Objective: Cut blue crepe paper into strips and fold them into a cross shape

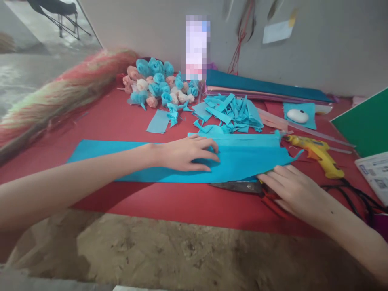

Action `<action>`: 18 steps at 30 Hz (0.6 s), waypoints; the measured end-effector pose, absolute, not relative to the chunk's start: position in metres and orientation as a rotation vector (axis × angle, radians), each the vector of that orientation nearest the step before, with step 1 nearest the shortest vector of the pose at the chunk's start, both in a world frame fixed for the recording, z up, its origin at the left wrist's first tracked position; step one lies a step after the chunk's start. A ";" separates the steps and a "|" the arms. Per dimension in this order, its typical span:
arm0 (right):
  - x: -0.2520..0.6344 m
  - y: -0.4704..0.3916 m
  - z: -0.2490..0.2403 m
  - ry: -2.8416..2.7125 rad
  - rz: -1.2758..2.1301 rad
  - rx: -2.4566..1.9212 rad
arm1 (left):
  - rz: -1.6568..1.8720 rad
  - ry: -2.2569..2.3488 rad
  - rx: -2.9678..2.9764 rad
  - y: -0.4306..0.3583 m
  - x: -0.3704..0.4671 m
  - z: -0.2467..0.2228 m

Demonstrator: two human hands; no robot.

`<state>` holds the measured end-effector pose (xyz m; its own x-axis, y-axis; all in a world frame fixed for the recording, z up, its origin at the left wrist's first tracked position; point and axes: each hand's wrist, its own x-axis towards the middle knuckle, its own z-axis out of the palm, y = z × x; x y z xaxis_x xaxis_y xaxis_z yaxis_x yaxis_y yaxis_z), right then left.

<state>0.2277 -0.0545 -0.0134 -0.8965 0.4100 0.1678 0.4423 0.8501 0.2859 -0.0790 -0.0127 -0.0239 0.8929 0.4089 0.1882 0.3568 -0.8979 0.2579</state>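
Observation:
A long sheet of bright blue crepe paper (242, 155) lies folded across the red table. My left hand (194, 153) rests palm down on its middle, fingers spread. Its right end is ragged. At the lower right edge of the paper, my right hand (291, 186) is closed over the handle end of a pair of scissors (236, 186). The dark blades point left, partly beneath the paper's edge, and red and yellow handle parts show by the fingers. My fingertips also touch the paper edge; their exact grip is partly hidden.
Blue, pink and white paper flowers (157, 83) cluster at the back. Blue scraps (230, 111) lie behind the sheet. A yellow glue gun (321, 151) with black cable (357, 198) sits right. Rolled paper (266, 87) lies by the wall; a grass bundle (60, 93) lines the left edge.

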 end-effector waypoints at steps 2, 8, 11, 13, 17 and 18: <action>0.237 -0.056 -0.015 -2.951 -0.528 -0.688 | 0.339 0.599 2.861 -0.015 -0.084 -0.026; 0.252 -0.066 -0.016 -2.989 -0.647 -0.840 | 0.366 0.594 2.866 -0.016 -0.089 -0.034; 0.251 -0.067 -0.018 -2.984 -0.681 -0.889 | 0.378 0.590 2.864 -0.015 -0.089 -0.035; 0.247 -0.066 -0.018 -2.974 -0.664 -0.923 | 0.380 0.596 2.860 -0.015 -0.088 -0.035; 0.230 -0.062 -0.017 -2.984 -0.602 -0.938 | 0.369 0.611 2.860 -0.016 -0.088 -0.035; 0.226 -0.061 -0.016 -2.993 -0.592 -0.926 | 0.369 0.612 2.860 -0.016 -0.088 -0.035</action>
